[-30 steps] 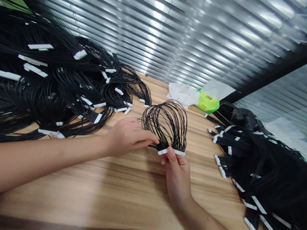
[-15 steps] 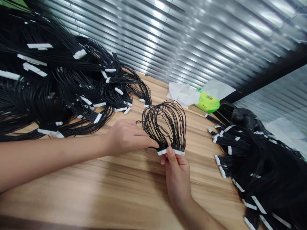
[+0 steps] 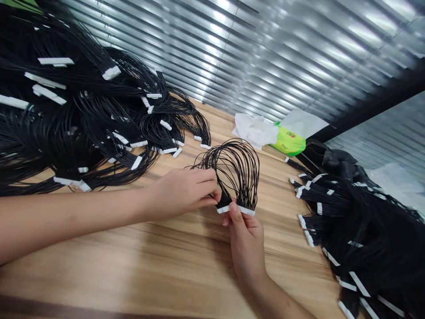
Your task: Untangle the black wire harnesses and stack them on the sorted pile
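Wires (image 3: 251,179): right hand (image 3: 247,248), 6 o'clock, pinches white plastic (image 3: 247,212); left hand (image 3: 191,189), 9 o'clock, curled, hold unclear. Tugging might loosen wires.

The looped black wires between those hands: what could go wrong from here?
The right hand seems to pinch the white connector pieces behind its thumb, so they might slip. The left hand has its fingertips at the crowded wires, so a strand could snag or get bent.
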Available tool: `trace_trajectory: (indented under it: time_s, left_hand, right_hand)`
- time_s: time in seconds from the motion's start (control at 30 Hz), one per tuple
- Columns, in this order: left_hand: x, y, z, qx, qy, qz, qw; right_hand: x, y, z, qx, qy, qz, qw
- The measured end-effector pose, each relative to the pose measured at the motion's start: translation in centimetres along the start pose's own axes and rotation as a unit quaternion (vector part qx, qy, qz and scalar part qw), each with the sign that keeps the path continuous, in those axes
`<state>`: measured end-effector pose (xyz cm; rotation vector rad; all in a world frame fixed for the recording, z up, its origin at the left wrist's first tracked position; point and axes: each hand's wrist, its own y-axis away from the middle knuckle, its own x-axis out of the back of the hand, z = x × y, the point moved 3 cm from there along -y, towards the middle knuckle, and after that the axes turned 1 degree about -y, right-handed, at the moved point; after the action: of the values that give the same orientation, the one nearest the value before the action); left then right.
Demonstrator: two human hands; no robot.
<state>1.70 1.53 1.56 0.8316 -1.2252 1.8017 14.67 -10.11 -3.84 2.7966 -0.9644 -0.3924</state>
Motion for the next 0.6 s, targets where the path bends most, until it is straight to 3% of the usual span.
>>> trace_trajectory:
  time_s: [0.2,0.33,0.43,0.5,0.6]
  left_hand:
    - [-0.2,-0.2,0.5,-0.054,-0.101,0.031,0.993]
    - [0.3,0.1,0.7,-0.125,-0.166,0.111,0.972]
    - [0.9,0.7,1.1,-0.189,-0.136,0.166,0.958]
    - [1.1,0.9,1.6,-0.239,-0.088,0.154,0.955]
    - [0.7,1.1,2.4,-0.302,-0.034,0.090,0.948]
  right_hand:
    - [0.1,-0.1,0.1,-0.003,-0.012,-0.009,1.000]
    - [-0.2,-0.1,-0.1,-0.007,-0.054,-0.008,0.999]
    - [-0.2,-0.1,-0.3,-0.007,-0.076,0.000,0.997]
    - [-0.1,-0.1,-0.2,-0.010,-0.075,0.004,0.997]
    - [0.0,-0.1,-0.2,-0.010,-0.067,0.003,0.998]
